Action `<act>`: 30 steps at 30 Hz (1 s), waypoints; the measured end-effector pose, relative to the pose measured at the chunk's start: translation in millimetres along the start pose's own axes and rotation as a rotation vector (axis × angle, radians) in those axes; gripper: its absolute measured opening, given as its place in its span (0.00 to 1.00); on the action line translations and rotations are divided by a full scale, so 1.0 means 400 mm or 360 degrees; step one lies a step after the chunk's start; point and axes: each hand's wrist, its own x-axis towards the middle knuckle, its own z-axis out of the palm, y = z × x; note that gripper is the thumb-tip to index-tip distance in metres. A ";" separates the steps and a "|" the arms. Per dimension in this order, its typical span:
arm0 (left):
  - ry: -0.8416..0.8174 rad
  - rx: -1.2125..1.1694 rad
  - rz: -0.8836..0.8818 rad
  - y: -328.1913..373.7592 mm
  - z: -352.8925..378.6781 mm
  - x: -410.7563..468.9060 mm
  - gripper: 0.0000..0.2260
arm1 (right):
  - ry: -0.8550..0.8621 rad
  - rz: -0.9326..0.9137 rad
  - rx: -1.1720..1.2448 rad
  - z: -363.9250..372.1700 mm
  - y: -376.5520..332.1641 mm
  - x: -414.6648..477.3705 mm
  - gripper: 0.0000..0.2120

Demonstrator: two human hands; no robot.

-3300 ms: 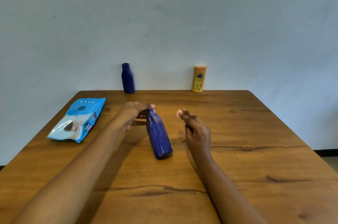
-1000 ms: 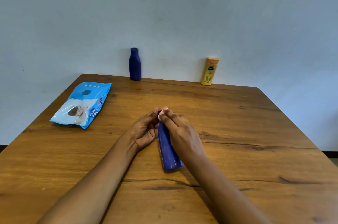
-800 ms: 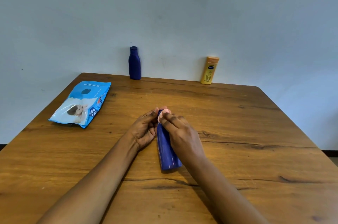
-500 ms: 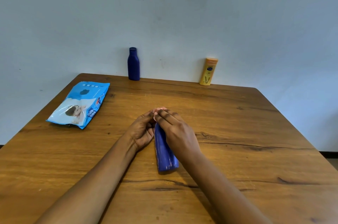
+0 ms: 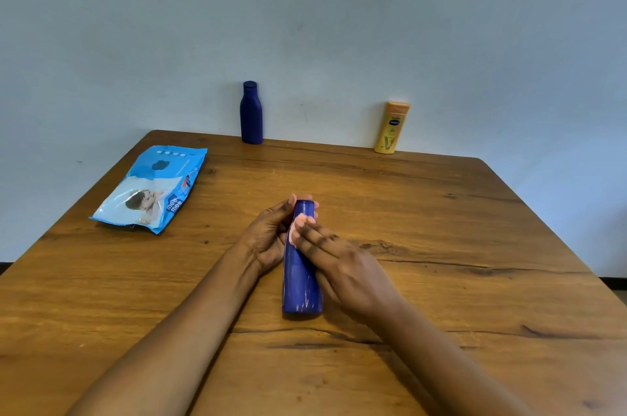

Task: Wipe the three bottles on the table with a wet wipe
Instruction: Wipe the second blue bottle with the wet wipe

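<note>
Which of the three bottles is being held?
The nearer dark blue bottle: the left hand grips it and the right hand rests on it. The other blue bottle and the yellow lotion bottle stand untouched farther back.

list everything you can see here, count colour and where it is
table: 1, brown wood, lower view
wall: 1, pale grey-blue, behind table
wipes pack: 1, light blue, table's left side
upright blue bottle: 1, dark blue, far edge by wall
yellow bottle: 1, yellow-orange, far edge, further right
held blue bottle: 1, dark blue, mid-table, cap end away
wet wipe: 1, pinkish white, pressed on held bottle near its neck
left hand: 1, grips held bottle's neck
right hand: 1, straight fingers press the wipe
</note>
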 end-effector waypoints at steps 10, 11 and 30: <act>-0.0045 0.0075 0.0028 -0.002 -0.007 0.009 0.13 | -0.0262 -0.0072 0.0054 0.006 -0.012 0.004 0.28; -0.0028 0.0083 0.0052 -0.006 -0.007 0.012 0.15 | -0.0322 -0.0155 0.0061 0.003 -0.015 -0.021 0.26; 0.0016 0.0037 0.0055 -0.003 -0.015 0.023 0.17 | -0.0382 -0.0368 0.0053 0.009 -0.004 -0.033 0.35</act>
